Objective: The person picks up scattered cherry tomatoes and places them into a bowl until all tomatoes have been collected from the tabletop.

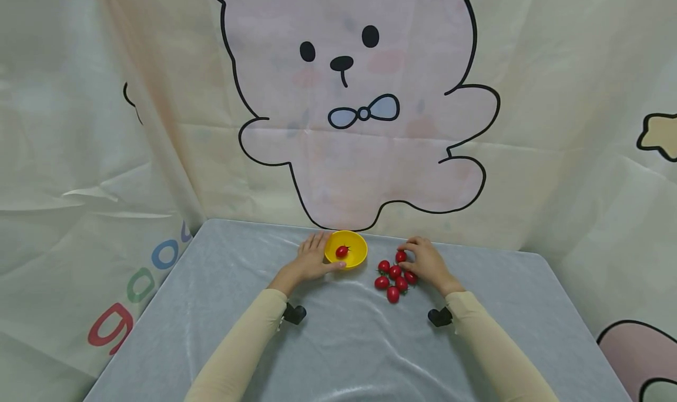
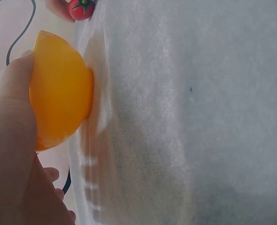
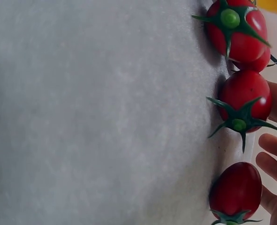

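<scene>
A yellow bowl (image 1: 362,257) stands near the table's far edge with one cherry tomato (image 1: 342,251) inside. My left hand (image 1: 309,263) rests against the bowl's left side, fingers straight and thumb along the near rim; the left wrist view shows the thumb over the bowl's wall (image 2: 61,93). To the right of the bowl lies a loose cluster of red cherry tomatoes (image 1: 395,272), some with green leafy tops (image 3: 239,124). My right hand (image 1: 427,265) is at the cluster's far right, pinching the farthest tomato (image 1: 401,256) between thumb and forefinger.
A pale grey cloth covers the table (image 1: 338,343). Close behind its far edge hangs a cream curtain (image 1: 529,184) with a printed bear (image 1: 365,155). A dark wrist mount (image 1: 294,314) sits under the left sleeve and another mount (image 1: 440,316) under the right.
</scene>
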Demonstrator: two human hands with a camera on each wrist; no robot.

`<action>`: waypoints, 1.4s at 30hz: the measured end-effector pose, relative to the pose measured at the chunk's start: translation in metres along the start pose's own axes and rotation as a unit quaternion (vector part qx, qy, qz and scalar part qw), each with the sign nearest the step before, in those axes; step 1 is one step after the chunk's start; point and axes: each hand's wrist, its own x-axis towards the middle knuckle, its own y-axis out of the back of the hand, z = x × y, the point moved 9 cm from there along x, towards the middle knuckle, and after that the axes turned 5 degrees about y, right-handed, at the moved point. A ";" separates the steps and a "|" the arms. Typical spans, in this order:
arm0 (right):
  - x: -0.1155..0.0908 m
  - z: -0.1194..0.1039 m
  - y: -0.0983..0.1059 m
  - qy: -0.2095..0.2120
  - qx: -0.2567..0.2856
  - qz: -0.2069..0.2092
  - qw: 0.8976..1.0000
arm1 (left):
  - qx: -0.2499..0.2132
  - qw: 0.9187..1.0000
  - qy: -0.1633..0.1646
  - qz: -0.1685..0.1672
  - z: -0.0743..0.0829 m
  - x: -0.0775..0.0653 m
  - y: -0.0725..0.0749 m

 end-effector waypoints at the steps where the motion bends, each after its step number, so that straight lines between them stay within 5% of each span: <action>1: 0.000 0.000 0.000 0.000 0.000 0.000 1.000 | 0.000 1.000 0.000 0.001 0.000 0.000 0.000; 42: 0.007 0.004 0.008 -0.037 -0.014 -0.013 0.999 | 0.012 1.000 -0.005 0.004 -0.002 0.004 -0.001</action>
